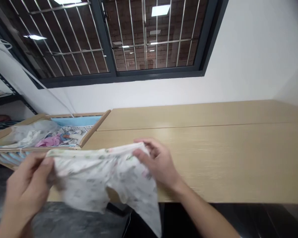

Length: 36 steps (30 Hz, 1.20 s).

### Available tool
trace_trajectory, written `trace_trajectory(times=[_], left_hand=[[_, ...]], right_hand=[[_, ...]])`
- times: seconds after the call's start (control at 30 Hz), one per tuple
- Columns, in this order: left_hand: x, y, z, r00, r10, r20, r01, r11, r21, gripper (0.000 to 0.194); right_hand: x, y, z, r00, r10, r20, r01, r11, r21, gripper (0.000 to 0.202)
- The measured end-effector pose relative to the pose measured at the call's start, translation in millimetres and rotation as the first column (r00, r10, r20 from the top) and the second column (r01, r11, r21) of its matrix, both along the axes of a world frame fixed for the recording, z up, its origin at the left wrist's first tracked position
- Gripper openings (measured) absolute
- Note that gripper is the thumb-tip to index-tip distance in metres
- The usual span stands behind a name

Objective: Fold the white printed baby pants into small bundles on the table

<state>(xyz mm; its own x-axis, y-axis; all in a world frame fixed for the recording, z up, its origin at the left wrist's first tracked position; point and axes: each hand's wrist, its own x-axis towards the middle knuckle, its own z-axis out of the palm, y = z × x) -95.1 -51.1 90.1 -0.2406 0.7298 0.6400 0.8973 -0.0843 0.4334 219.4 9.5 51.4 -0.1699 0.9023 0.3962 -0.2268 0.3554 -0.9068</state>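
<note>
A small pair of white shorts (89,175) with a faint floral print hangs stretched between my two hands, above the near edge of the wooden table. My left hand (27,188) pinches the waistband at its left end, thumb on top. At the other end, my right hand (159,162) grips the waistband between thumb and fingers. The two legs hang down and are blurred by motion, with a gap between them. Part of the right leg drops below the table edge.
The light wooden table (225,155) runs off to the right, with a seam along it. At the left stands a wooden crib (91,132) holding clothes, a pink cloth (49,140) and a clear plastic bag (34,129). A barred window (114,74) is in the wall behind.
</note>
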Motion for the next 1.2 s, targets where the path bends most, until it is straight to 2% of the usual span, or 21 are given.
trace_trajectory(times=[0.1,0.13,0.2,0.27,0.37,0.43,0.53,0.63,0.7,0.77,0.83,0.9,0.97,1.0,1.03,1.07,1.13,1.2], left_hand=[[38,64,6.0,0.968,-0.245,0.044,0.246,0.969,-0.008,0.024],[51,86,6.5,0.950,-0.309,0.035,0.310,0.949,-0.048,0.025],[74,130,2.2,0.933,-0.359,0.015,0.357,0.921,-0.157,0.027],[93,171,-10.1,0.932,-0.363,-0.014,0.345,0.895,-0.282,0.029],[116,224,-39.3,0.935,-0.351,-0.039,0.306,0.860,-0.409,0.029],[128,251,-60.7,0.943,-0.331,-0.040,0.276,0.842,-0.463,0.029],[144,276,-87.4,0.960,-0.276,-0.046,0.209,0.815,-0.541,0.029],[157,286,-100.3,0.971,-0.231,-0.057,0.154,0.794,-0.588,0.038],[166,284,-99.1,0.972,-0.223,-0.070,0.141,0.797,-0.588,0.038],[178,273,-92.0,0.967,-0.239,-0.084,0.153,0.816,-0.558,0.037],[195,249,-83.6,0.951,-0.295,-0.095,0.205,0.830,-0.519,0.032],[217,211,-79.2,0.911,-0.401,-0.096,0.303,0.808,-0.506,0.030],[242,161,-82.5,0.836,-0.542,-0.083,0.418,0.728,-0.543,0.028],[254,135,-87.3,0.775,-0.628,-0.075,0.478,0.659,-0.580,0.033],[265,111,-93.7,0.681,-0.726,-0.098,0.512,0.567,-0.646,0.040],[275,88,-101.3,0.621,-0.776,-0.109,0.516,0.510,-0.688,0.047],[289,56,-118.0,0.581,-0.808,-0.095,0.503,0.448,-0.739,0.056],[297,39,-132.4,0.602,-0.794,-0.084,0.486,0.447,-0.751,0.055]], right_hand=[[42,33,12.9,0.989,-0.144,-0.025,0.145,0.989,0.023,0.042],[54,46,14.6,0.984,-0.181,-0.006,0.181,0.983,0.028,0.043],[75,73,13.3,0.967,-0.245,0.066,0.244,0.970,0.020,0.046],[91,102,4.8,0.942,-0.300,0.148,0.302,0.953,0.005,0.048],[106,146,-21.0,0.904,-0.352,0.244,0.366,0.930,-0.013,0.044],[112,174,-43.4,0.869,-0.377,0.321,0.402,0.916,-0.012,0.038],[117,211,-76.1,0.773,-0.383,0.506,0.458,0.889,-0.026,0.026],[118,236,-101.1,0.696,-0.369,0.616,0.502,0.863,-0.050,0.016],[118,247,-113.4,0.658,-0.366,0.658,0.527,0.848,-0.056,0.013],[119,254,-123.4,0.621,-0.355,0.699,0.547,0.835,-0.061,0.014],[121,261,-131.9,0.592,-0.335,0.733,0.555,0.829,-0.069,0.016],[124,267,-139.0,0.571,-0.312,0.759,0.554,0.829,-0.076,0.020],[128,273,-144.0,0.558,-0.289,0.778,0.544,0.835,-0.081,0.023],[130,276,-145.6,0.554,-0.276,0.785,0.536,0.840,-0.083,0.023],[132,278,-146.4,0.551,-0.263,0.792,0.526,0.846,-0.085,0.023],[135,280,-146.7,0.548,-0.249,0.798,0.516,0.852,-0.088,0.021],[138,282,-145.8,0.538,-0.227,0.812,0.501,0.860,-0.092,0.017],[139,282,-143.7,0.522,-0.217,0.825,0.499,0.862,-0.089,0.014]])
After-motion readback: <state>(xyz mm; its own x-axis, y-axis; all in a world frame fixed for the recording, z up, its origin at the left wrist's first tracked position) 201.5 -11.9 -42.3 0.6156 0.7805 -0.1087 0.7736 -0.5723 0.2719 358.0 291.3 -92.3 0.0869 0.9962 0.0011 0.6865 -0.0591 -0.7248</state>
